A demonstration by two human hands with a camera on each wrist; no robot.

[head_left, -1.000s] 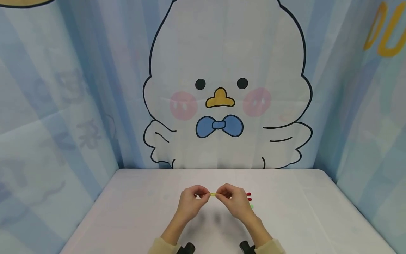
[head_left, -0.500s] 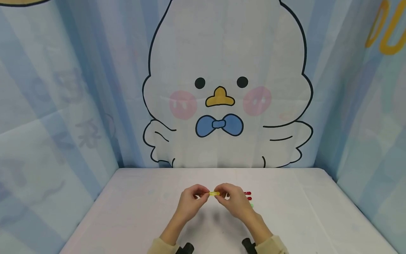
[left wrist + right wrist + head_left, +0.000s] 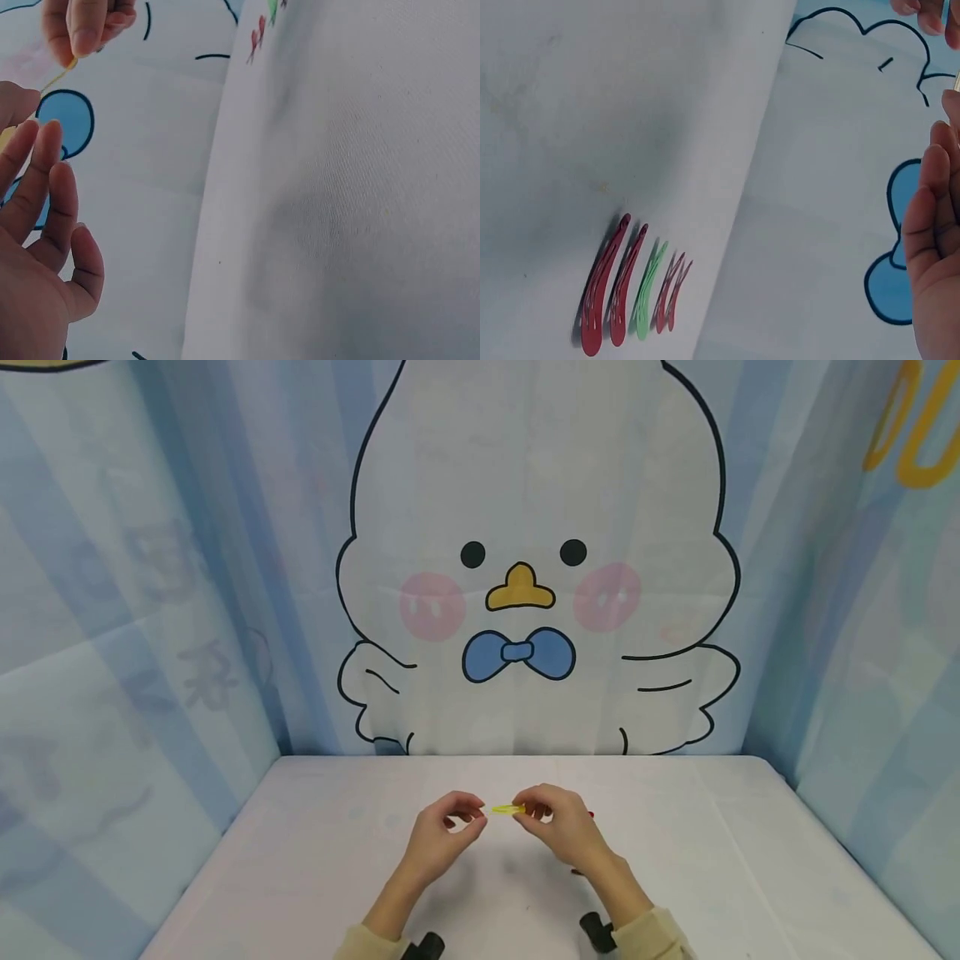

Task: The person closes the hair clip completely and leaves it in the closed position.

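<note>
A yellow snap hair clip [image 3: 506,809] is held up over the table, its long side running crosswise between the two hands. The right hand [image 3: 566,828] pinches its right end between thumb and forefinger. At the clip's other end, the left hand [image 3: 441,837] has thumb and fingertips parted, a small gap from the clip in the head view. Seen from the left wrist, the clip [image 3: 54,80] is a thin slanting line below the right fingertips, and the left hand's other fingers are loosely spread.
On the white table [image 3: 592,127], dark red hair clips [image 3: 600,292], a green hair clip [image 3: 649,296] and smaller reddish clips [image 3: 672,296] lie side by side in a row. The right hand mostly covers them in the head view. A curtain with a cartoon bird [image 3: 525,710] hangs behind.
The left hand has let go of the clip and drawn back to the left. The right hand, with the clip, has shifted slightly right and up in the view.
</note>
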